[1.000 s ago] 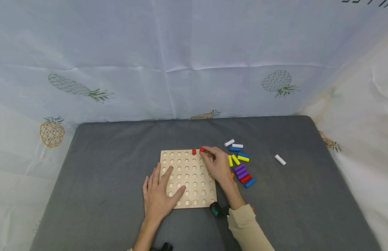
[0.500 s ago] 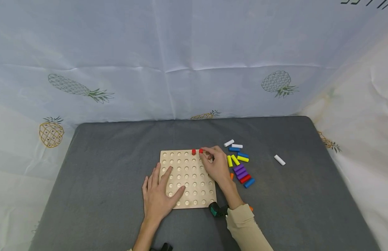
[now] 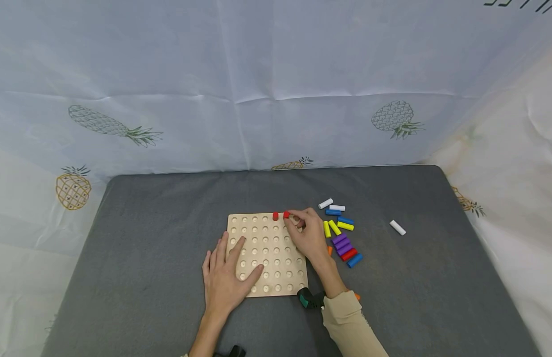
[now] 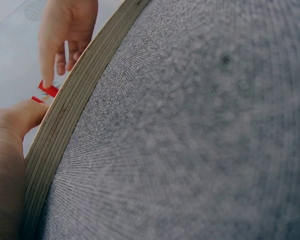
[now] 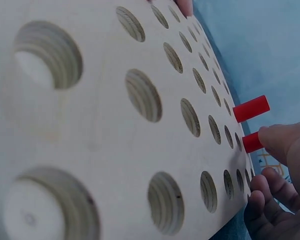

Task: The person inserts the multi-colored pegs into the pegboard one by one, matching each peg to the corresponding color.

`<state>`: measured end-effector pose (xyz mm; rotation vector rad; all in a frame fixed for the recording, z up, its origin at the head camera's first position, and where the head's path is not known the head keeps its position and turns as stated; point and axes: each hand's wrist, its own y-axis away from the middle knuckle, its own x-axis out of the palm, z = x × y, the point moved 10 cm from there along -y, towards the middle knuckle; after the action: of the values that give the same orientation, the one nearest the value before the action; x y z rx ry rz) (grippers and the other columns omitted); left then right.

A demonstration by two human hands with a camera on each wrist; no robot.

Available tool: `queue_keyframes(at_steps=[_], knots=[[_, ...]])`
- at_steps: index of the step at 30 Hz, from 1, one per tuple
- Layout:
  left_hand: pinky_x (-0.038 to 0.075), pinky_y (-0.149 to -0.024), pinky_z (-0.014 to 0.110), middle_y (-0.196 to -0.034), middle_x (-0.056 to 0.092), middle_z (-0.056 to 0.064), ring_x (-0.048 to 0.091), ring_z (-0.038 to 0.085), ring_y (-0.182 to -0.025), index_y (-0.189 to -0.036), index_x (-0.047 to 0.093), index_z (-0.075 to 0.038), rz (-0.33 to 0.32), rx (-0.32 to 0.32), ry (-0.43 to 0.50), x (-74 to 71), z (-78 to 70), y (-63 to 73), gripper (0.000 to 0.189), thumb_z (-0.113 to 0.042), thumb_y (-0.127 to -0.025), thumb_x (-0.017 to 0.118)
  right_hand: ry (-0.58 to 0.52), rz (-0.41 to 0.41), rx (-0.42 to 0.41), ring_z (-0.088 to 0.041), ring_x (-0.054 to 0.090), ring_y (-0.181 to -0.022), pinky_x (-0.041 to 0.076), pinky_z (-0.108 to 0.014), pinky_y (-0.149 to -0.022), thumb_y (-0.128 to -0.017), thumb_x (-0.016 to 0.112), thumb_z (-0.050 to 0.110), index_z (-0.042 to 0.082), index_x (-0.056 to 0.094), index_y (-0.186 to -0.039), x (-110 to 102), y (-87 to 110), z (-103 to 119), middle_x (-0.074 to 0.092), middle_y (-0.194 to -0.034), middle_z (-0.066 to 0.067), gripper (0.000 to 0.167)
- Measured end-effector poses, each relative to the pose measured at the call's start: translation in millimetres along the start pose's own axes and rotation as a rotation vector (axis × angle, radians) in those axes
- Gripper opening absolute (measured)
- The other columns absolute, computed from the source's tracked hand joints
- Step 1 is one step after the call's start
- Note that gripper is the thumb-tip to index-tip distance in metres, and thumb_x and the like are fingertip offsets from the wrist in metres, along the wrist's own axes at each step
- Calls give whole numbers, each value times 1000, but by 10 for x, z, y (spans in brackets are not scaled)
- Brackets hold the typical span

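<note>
A pale wooden board [image 3: 271,255] with rows of round holes lies on the dark grey table. My left hand [image 3: 224,280] rests on its left side with the fingers spread. At the far edge my right hand [image 3: 310,238] pinches a red peg [image 3: 286,214] between thumb and forefinger. In the right wrist view this held peg [image 5: 252,142] stands at a hole in the far row. Another red peg [image 3: 275,216] stands upright just to its left, with no hand on it. The lower end of the held peg is hidden in the board.
Right of the board lie loose pegs: white [image 3: 326,203], blue [image 3: 355,260], yellow [image 3: 346,226], purple [image 3: 342,243] and red [image 3: 349,254]. An orange peg [image 3: 330,250] is partly hidden by the right hand. One white peg [image 3: 398,227] lies farther right. Behind the table hangs a pineapple-print cloth [image 3: 276,59].
The red peg in my right hand has moved very slightly down and left, toward the board. Over the last half second both hands look still. My left hand has stayed in place.
</note>
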<state>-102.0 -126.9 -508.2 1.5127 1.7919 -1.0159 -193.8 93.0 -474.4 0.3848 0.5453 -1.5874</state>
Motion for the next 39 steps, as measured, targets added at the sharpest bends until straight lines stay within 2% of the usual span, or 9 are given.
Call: queue_keyframes(at_steps=[17,26,32,39], knots=[[18,-122,65,-166,34,15,36,42,-150,-148,56,-23,11,-5,3,1,-2,5,82,-58,-77,78,-34,8,17,-18,52,-69,42,-17,-60,-90,76,12,2,78,-111,-90,123,-49,55,-84,-13,23],[17,-122,64,-167,33,15,36,42,-150,-148,55,-24,18,-8,6,6,2,1,82,-58,-77,78,-34,25,-16,-15,54,-71,49,-17,-63,-89,79,11,4,79,-110,-232,244,-24,60,-89,-14,22],[17,-122,64,-166,33,15,36,43,-150,-148,55,-24,20,-6,1,17,12,-3,83,-59,-77,78,13,85,-66,-12,51,-72,48,-19,-65,-87,81,13,8,80,-108,-296,330,0,58,-87,-8,21],[17,-122,65,-166,33,16,36,43,-150,-148,55,-24,7,3,16,2,2,-3,82,-57,-77,79,21,154,-213,-9,50,-72,48,-21,-65,-86,82,11,9,81,-102,-410,452,24,61,-86,-3,17]])
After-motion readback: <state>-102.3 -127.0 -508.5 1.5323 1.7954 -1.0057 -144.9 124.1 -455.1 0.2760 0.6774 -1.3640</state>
